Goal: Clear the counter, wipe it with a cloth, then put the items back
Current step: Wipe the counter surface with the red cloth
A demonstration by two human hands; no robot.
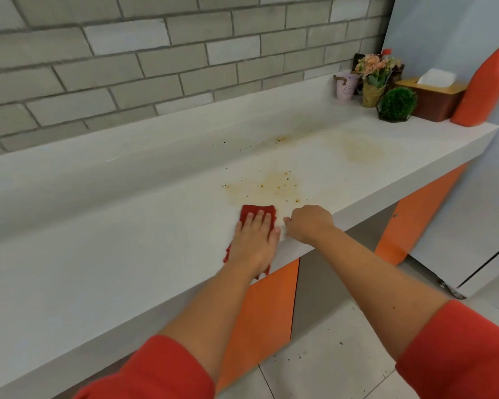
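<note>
A red cloth (258, 212) lies flat on the white counter (127, 240) near its front edge. My left hand (254, 243) presses on the cloth with straight fingers. My right hand (308, 223) rests on the counter edge just right of the cloth, fingers curled, holding nothing that I can see. A yellowish stain with dark crumbs (271, 187) spreads just beyond the cloth. A second, fainter stain (360, 149) lies farther right.
At the counter's far right end stand a lilac pot (345, 87), a flower bouquet (375, 79), a green ball plant (398, 103), a wooden tissue box (435, 96) and an orange bottle (486, 84). Orange cabinet doors (262, 318) sit below; a grey brick wall rises behind.
</note>
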